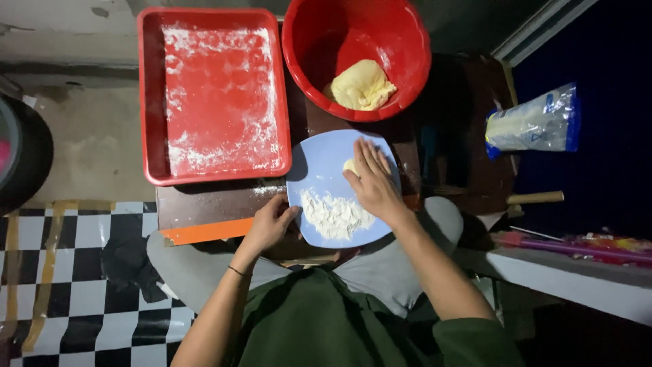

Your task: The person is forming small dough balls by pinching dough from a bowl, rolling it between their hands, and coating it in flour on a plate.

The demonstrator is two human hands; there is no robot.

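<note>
Hands: right (372, 182) flat on dough piece (350, 165), left (270, 223) gripping plate (319, 170)

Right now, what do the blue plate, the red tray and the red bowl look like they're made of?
The blue plate looks like matte plastic: flat even colour, thin rim. The red tray and red bowl look like smooth moulded plastic, with rounded corners and a soft sheen. Coated metal can't be ruled out.

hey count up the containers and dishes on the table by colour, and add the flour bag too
Red: 2, the floured tray and the round bowl holding dough
Blue: 1, the plate with flour, left hand at its rim, right hand flat on a dough piece
Clear and blue bag: 1
Total: 4
</note>
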